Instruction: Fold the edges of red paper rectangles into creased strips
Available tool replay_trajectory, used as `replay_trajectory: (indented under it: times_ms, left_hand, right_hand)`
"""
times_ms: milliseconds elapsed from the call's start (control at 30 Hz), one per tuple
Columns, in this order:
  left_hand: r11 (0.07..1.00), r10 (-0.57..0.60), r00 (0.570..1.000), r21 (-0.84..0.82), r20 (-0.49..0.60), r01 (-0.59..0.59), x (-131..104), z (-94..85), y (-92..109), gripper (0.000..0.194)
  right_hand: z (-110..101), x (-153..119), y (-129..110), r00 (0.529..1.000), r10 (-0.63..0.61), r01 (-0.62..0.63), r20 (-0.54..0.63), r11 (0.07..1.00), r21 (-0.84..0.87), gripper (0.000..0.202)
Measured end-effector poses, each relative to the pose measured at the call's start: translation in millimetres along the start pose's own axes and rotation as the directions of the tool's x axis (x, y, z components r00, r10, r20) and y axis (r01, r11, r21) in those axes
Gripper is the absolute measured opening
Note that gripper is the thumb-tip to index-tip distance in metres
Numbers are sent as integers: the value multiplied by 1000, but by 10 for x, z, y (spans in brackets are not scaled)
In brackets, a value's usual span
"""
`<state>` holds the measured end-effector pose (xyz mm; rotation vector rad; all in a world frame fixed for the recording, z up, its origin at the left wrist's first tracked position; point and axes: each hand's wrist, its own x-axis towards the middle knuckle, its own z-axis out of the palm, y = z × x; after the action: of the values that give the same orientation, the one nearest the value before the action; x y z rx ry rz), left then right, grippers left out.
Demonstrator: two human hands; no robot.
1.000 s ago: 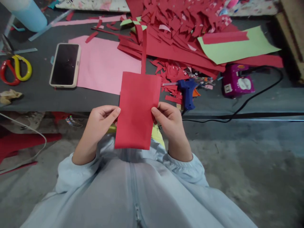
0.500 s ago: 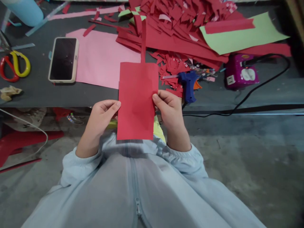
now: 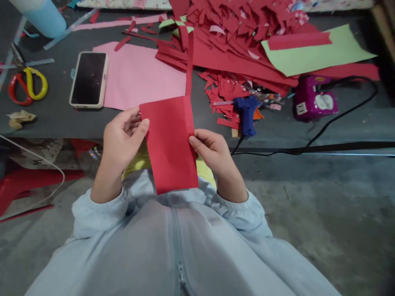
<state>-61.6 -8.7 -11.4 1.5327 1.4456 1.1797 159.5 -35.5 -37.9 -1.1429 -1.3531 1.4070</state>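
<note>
Between my two hands is a rectangle of red paper (image 3: 170, 144), held over my lap at the table's front edge and slightly tilted. My left hand (image 3: 125, 133) pinches its upper left edge, thumb on top and fingers behind. On the right edge, about halfway down, my right hand (image 3: 211, 148) grips it between thumb and fingers. Just beyond the paper's top lie a narrow red paper strip (image 3: 189, 61) and a pink paper sheet (image 3: 142, 76). A blue glue gun (image 3: 247, 115) rests to the right of my right hand.
Scissors (image 3: 29, 84) and a phone (image 3: 89, 80) lie on the left of the dark table (image 3: 61, 127). Red paper scraps (image 3: 237, 24) are heaped at the back. A purple power socket block (image 3: 314, 100) with a black cable (image 3: 348, 111) and a green sheet (image 3: 314, 55) are right.
The red paper has come down toward my body and turned a little. My left hand has moved up to near its top left corner. The whole view has shifted slightly.
</note>
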Motion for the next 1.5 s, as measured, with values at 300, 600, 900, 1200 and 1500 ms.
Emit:
replay_trajectory:
  times_ms: [300, 600, 900, 1200, 1500]
  left_hand:
    - [885, 163, 943, 380, 290, -270, 292, -194, 358, 20]
    - [967, -13, 911, 236, 413, -93, 265, -151, 587, 14]
    - [988, -22, 896, 146, 444, -49, 191, -104, 710, 17]
    - [1000, -5, 945, -1, 326, 6, 81, -44, 700, 12]
    - [977, -128, 976, -148, 175, 155, -29, 70, 604, 8]
  right_hand:
    - [66, -73, -49, 974, -58, 110, 220, 966, -233, 29]
    - [158, 71, -217, 985, -164, 170, 53, 976, -136, 23]
    - [185, 243, -544, 982, -174, 175, -75, 984, 13, 20]
    - [209, 206, -553, 986, -133, 134, -104, 991, 6, 26]
    - [250, 194, -507, 980, -153, 155, -123, 988, -1, 29]
